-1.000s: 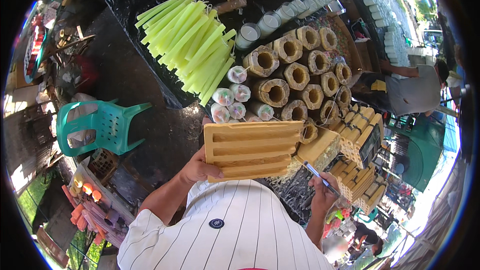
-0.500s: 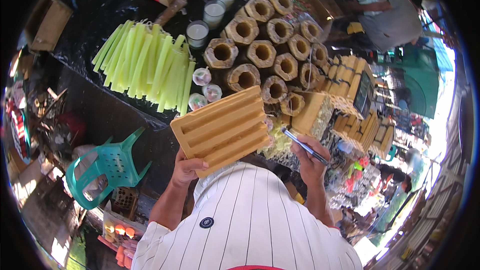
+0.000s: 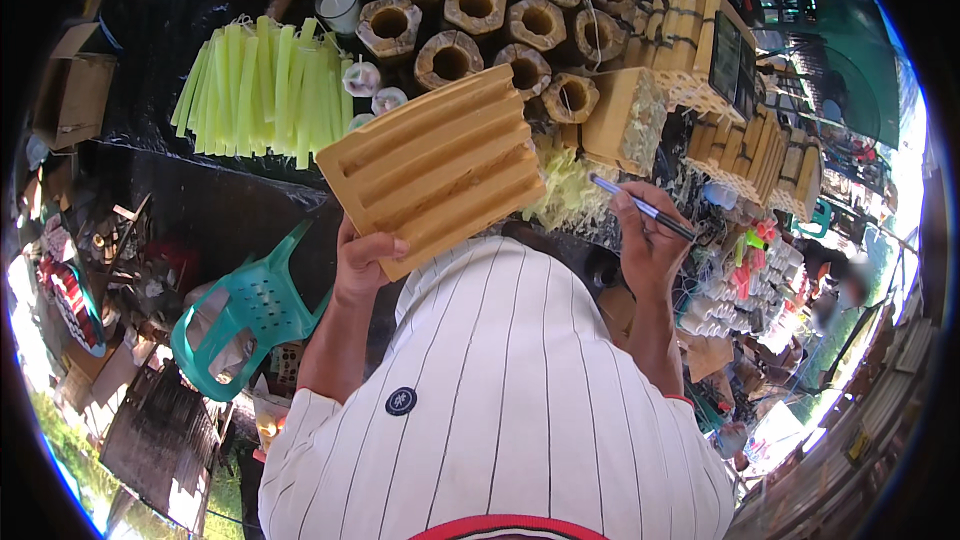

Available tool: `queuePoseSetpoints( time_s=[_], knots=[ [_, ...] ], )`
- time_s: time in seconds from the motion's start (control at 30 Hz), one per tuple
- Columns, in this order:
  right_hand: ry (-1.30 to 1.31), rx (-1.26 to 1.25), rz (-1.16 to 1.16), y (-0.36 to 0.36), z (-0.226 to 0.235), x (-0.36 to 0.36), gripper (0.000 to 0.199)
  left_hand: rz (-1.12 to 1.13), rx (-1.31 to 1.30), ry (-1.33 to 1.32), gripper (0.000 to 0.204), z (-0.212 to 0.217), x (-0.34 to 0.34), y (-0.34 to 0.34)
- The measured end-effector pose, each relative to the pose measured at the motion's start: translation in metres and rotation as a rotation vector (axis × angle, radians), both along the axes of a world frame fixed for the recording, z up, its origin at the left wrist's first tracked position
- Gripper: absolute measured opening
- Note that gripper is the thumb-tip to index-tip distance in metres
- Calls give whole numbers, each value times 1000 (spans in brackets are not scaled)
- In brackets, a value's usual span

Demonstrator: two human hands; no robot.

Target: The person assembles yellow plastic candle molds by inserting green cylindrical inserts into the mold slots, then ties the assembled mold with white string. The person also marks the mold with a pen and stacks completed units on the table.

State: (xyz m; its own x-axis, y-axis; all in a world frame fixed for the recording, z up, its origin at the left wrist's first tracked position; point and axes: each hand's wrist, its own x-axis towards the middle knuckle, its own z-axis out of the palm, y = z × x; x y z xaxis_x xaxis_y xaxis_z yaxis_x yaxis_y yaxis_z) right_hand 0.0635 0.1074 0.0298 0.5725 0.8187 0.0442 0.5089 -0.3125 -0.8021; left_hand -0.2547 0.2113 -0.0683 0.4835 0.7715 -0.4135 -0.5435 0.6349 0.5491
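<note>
While one ridged, tan wooden panel [image 3: 435,170] is gripped at its lower left corner by the left hand [image 3: 362,262], its long axis runs from lower left up to upper right, above the striped shirt [image 3: 500,390]. One blue pen [image 3: 643,207], clamped in the right hand [image 3: 650,245], points up-left. About ten hollow bamboo cups [image 3: 450,60] stand behind, their insides dark. Beside them lie one pile of pale green strips [image 3: 265,90] and one teal plastic chair [image 3: 245,315].
</note>
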Motion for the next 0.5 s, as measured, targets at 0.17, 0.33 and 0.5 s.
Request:
queuePoseSetpoints(
  time_s=[0.17,0.33,0.5],
  knots=[
    [42,136,211,6,12,-14,11,-68,31,-30,74,14,43,-6],
    [67,226,390,-13,1,1,9,-242,133,-58,73,-5,73,-28],
    [-138,-129,-173,-83,-13,94,8,-274,172,68,63,39,135,-68]
  ],
)
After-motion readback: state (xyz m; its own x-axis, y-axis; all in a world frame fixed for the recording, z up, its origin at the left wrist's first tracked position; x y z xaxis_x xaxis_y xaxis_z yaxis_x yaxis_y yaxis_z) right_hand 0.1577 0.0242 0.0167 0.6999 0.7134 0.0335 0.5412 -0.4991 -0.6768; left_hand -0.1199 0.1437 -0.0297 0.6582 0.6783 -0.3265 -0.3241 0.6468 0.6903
